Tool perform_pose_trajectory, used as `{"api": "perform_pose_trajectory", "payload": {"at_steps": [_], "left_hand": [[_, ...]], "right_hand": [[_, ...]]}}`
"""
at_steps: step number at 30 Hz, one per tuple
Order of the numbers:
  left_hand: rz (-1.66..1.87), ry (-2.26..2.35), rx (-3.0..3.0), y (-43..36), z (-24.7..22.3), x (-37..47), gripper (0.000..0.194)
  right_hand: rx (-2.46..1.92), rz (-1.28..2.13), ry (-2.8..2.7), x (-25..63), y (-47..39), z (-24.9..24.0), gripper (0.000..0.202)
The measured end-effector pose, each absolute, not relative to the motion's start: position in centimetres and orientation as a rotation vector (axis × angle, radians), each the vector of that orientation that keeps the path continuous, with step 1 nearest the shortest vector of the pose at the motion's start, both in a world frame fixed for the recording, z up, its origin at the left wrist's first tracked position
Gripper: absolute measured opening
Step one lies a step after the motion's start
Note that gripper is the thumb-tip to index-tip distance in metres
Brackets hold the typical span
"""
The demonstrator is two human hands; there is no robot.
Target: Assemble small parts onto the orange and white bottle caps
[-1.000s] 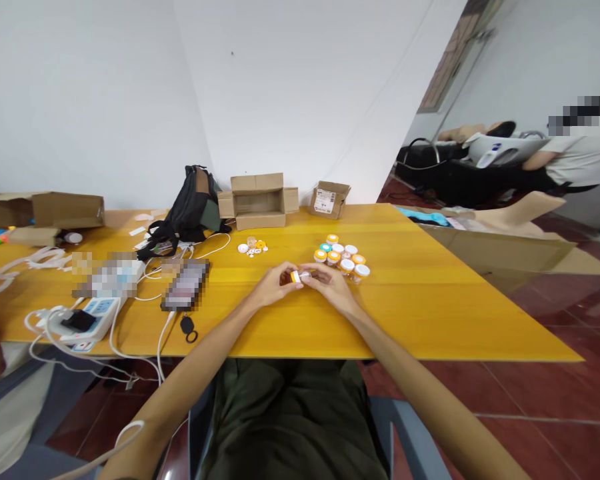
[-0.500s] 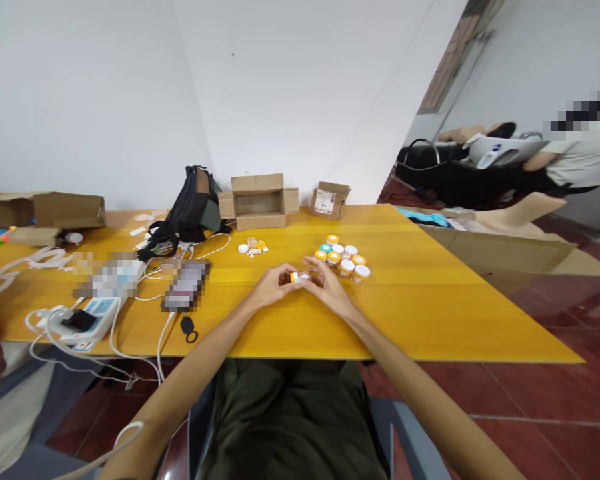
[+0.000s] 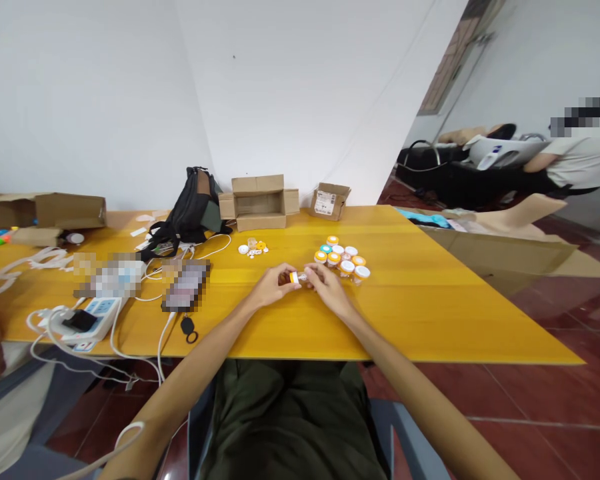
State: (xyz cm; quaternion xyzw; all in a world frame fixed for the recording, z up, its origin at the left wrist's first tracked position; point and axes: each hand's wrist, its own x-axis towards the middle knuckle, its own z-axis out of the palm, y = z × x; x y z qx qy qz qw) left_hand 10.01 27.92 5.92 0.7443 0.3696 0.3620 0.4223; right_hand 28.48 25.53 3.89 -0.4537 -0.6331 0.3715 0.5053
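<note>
My left hand (image 3: pixel 270 285) is closed around a small jar with an orange-and-white lid (image 3: pixel 294 278), held on its side just above the table. Its lid faces right, and fingers cover most of its body. Close by on the right, my right hand (image 3: pixel 329 288) has its fingertips pinched together by a small pale piece with dark specks (image 3: pixel 303 276). Too little of that piece shows to name it. Behind my right hand stands a cluster of several clear jars (image 3: pixel 347 267) with orange, white and teal lids. Small white and yellow pieces (image 3: pixel 255 253), some dotted, lie beyond my left hand.
An open cardboard box (image 3: pixel 260 204) and a smaller box (image 3: pixel 330 201) stand by the wall. To the left are a black backpack (image 3: pixel 193 203), a phone (image 3: pixel 186 287), a power strip (image 3: pixel 100 317) and loose cables. A person (image 3: pixel 580 160) sits far right.
My right hand's fingers have come together from a wider spread and now pinch near the jar's lid. My left hand keeps its hold in nearly the same place.
</note>
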Motion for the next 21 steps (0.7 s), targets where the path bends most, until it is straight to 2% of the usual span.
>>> {"api": "perform_pose_trajectory", "payload": {"at_steps": [4, 8, 12, 16, 21], "left_hand": [[0.925, 0.917, 1.855, 28.02, 5.92, 9.98, 0.032], [0.935, 0.923, 1.853, 28.08, 5.90, 10.01, 0.031], [0.921, 0.916, 1.843, 28.08, 5.85, 9.97, 0.030], [0.941, 0.897, 1.837, 28.16, 5.92, 9.96, 0.029], [0.947, 0.922, 1.843, 28.27, 6.00, 9.99, 0.030]], "right_hand": [[-1.026, 0.918, -1.565, 28.45, 25.29, 4.19, 0.038], [-0.983, 0.932, -1.502, 28.16, 25.25, 4.10, 0.050], [-1.081, 0.993, -1.472, 28.07, 25.61, 3.91, 0.042], [-0.995, 0.977, -1.500, 28.11, 25.45, 4.28, 0.037], [-0.997, 0.972, -1.447, 27.82, 25.53, 4.28, 0.042]]}}
